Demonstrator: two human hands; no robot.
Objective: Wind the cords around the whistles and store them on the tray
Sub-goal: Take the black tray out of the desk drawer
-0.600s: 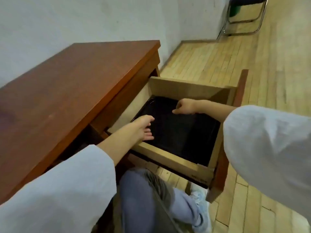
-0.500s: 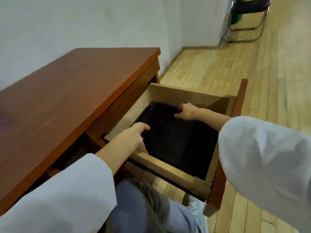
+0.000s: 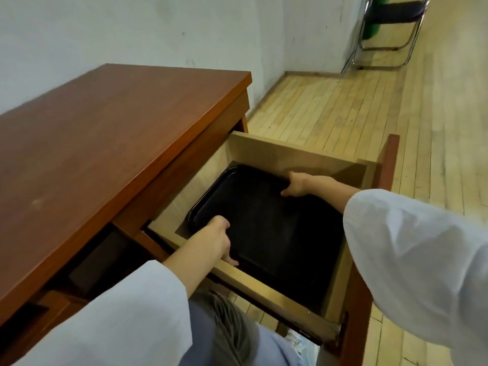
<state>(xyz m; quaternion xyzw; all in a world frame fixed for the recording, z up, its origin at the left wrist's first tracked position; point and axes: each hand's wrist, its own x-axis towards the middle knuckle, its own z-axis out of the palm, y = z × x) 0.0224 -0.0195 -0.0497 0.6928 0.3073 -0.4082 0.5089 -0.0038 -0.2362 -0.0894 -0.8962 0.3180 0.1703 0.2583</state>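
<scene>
Reddish desk [image 3: 111, 143], tray [image 3: 277, 233] in its drawer [image 3: 277, 154]; white wall [image 3: 132, 30]; plank floor [image 3: 343, 109]

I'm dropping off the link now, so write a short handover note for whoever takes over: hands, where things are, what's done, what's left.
Left hand: grips the near rim of the black tray.
Right hand: grips the tray's far rim.
The tray lies in the open drawer of the desk, not yet lifted out.
No whistles or cords in view.
Done: drawer open, tray grasped.
Left: lift the tray out, probably onto the desk top, find the whistles, wind their cords, store them on the tray.
</scene>
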